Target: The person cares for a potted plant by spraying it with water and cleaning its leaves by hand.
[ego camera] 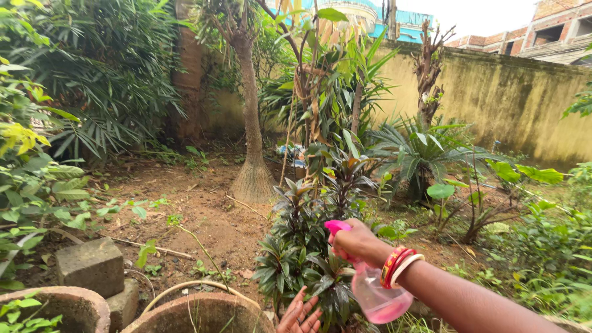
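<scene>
My right hand (356, 242) grips the pink trigger head of a clear spray bottle (377, 296) that holds pink liquid. Red and white bangles sit on that wrist. The nozzle points at a dark-leaved shrub (314, 228) in front of me. My left hand (300, 316) shows at the bottom edge with its fingers spread. It touches the low leaves of the same shrub and holds nothing.
A round clay pot (203, 311) and a second pot (55, 308) stand at the bottom left. Grey stone blocks (92, 265) lie beside them. A thin tree trunk (253, 142) rises behind bare soil. A yellowed wall (512, 98) runs along the right, with bushes all round.
</scene>
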